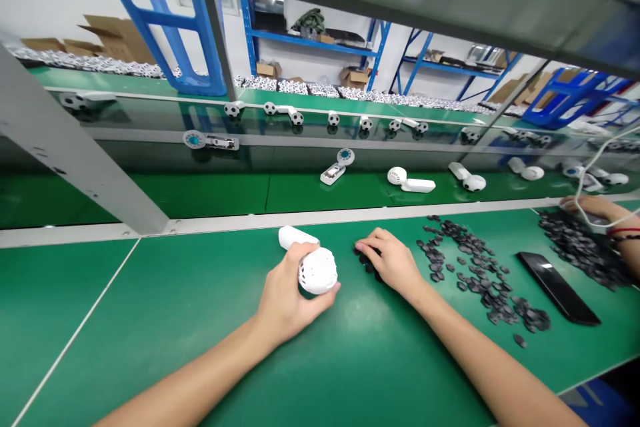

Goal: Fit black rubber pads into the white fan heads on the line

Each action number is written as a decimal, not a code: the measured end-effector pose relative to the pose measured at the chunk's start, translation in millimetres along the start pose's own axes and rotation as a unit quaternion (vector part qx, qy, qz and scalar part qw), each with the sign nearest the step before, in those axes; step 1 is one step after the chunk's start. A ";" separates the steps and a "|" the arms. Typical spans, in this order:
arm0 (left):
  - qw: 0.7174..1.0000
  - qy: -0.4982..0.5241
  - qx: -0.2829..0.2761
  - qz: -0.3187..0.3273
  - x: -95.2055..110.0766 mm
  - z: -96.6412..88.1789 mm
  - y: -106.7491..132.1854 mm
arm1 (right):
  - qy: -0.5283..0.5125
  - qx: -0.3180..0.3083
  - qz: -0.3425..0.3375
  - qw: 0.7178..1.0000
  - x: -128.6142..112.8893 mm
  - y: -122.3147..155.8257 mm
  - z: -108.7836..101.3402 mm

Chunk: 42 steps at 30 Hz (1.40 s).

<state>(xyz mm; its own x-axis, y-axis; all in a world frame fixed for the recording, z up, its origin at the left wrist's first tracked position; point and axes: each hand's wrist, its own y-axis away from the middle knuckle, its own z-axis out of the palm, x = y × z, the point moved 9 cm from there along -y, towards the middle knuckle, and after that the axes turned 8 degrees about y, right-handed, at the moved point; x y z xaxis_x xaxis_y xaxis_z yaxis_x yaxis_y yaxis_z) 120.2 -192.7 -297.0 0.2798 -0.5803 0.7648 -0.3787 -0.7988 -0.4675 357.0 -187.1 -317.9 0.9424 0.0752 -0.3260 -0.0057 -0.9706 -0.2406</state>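
Note:
My left hand is wrapped round a small white handheld fan, its round grilled head toward me and its handle pointing away. My right hand rests palm down on the green table, fingers curled over a few small black parts at the left end of a scattered pile of black parts. The two hands are about a hand's width apart.
A black phone lies right of the pile. Another person's hand works at a second heap of black parts at far right. White fans lie on the green conveyor behind a grey rail.

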 end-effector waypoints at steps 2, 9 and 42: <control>1.000 0.000 0.004 -0.006 -0.7 3.7 -3.8 | -0.011 0.010 -0.003 1.000 0.6 0.6 -6.3; 0.998 -0.048 0.004 -0.027 -5.5 4.9 -2.0 | 0.029 -0.010 -0.038 0.999 -12.8 -0.7 -1.6; 0.982 0.101 -0.142 -0.074 1.6 29.3 6.9 | -0.349 -0.041 0.030 0.936 -73.6 42.8 -10.0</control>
<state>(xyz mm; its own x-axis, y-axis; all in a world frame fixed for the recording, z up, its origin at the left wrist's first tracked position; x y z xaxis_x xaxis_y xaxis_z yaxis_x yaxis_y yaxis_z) 143.9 -203.8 -312.0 0.1807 -0.3956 0.9005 -0.5858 -0.7787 -0.2246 290.7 -236.5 -295.1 0.4922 0.1230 -0.8618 0.0002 -0.9900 -0.1411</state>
